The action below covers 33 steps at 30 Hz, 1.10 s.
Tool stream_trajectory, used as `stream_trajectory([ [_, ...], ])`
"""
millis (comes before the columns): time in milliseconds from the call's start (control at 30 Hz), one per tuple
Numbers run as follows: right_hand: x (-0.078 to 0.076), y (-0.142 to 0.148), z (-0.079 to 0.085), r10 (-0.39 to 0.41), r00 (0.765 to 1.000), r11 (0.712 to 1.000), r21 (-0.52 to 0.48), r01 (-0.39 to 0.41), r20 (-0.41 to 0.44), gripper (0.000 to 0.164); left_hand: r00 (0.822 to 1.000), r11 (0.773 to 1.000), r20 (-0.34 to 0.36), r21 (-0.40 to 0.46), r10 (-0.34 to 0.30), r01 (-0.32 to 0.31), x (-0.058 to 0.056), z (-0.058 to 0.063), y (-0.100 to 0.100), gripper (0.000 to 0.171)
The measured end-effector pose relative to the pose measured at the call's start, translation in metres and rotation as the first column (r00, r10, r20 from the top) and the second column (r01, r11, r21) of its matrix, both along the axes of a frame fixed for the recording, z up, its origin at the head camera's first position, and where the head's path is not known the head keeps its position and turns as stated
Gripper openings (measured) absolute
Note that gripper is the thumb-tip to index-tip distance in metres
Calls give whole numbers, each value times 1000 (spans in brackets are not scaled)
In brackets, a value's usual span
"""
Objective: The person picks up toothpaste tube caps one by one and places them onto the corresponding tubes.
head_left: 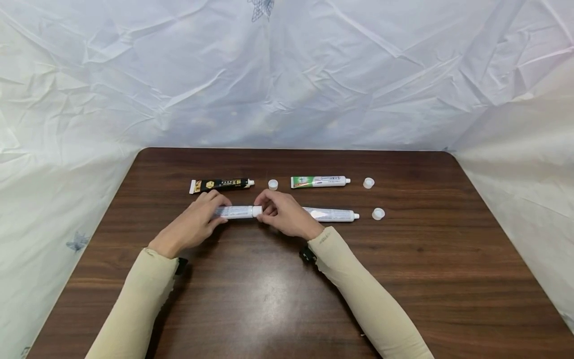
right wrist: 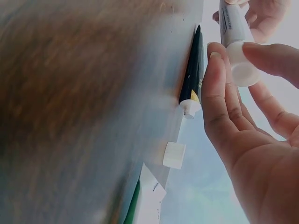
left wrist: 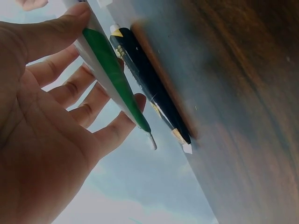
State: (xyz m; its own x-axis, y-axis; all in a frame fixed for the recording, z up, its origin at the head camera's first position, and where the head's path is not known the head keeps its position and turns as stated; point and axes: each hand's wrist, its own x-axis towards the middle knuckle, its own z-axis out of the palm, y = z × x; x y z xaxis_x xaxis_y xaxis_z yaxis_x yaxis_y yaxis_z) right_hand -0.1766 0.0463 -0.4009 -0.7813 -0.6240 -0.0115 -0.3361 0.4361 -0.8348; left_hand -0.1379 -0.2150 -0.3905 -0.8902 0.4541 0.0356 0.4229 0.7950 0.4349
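Low over the table, my left hand [head_left: 195, 224] grips a white-and-green toothpaste tube [head_left: 237, 212] between thumb and fingers. Its flat crimped end shows in the left wrist view, past the fingertips. At the other end of this tube [right wrist: 233, 25], my right hand [head_left: 287, 217] pinches a white cap [right wrist: 245, 72] between thumb and fingers; the cap sits on the tube's end. Just behind the left hand lies a black toothpaste tube [head_left: 228, 184], its nozzle bare. Another white tube [head_left: 333, 215] lies partly hidden behind the right hand, also uncapped.
A green-and-white tube [head_left: 320, 182] without a cap lies farther back on the brown table [head_left: 426, 279]. Loose white caps stand near the tubes: one at the back [head_left: 273, 184], another at back right [head_left: 368, 183], and a third cap [head_left: 378, 214] nearer. White sheeting [head_left: 287, 99] hangs behind.
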Motion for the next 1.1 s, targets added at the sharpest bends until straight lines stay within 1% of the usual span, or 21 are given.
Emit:
stream_trajectory([
  [233, 0, 2, 0, 19, 1000, 1000, 18, -18, -16, 15, 1000, 1000, -7, 3, -2, 2, 0, 1, 0, 24],
  [500, 0, 0, 0, -3, 1000, 1000, 10, 3, 9, 27, 1000, 1000, 3, 6, 0, 0, 0, 1, 1, 23],
  [667, 0, 0, 0, -6, 1000, 1000, 24, 6, -2, 22, 1000, 1000, 2, 2, -1, 1, 1, 1, 1, 24],
  [967, 0, 2, 0, 20, 1000, 1000, 20, -20, -18, 17, 1000, 1000, 2, -3, 1, -1, 1, 0, 0, 24],
  [1100, 0, 1, 0, 6, 1000, 1000, 23, -5, -6, 21, 1000, 1000, 3, -4, 2, -2, 1, 0, 0, 24],
])
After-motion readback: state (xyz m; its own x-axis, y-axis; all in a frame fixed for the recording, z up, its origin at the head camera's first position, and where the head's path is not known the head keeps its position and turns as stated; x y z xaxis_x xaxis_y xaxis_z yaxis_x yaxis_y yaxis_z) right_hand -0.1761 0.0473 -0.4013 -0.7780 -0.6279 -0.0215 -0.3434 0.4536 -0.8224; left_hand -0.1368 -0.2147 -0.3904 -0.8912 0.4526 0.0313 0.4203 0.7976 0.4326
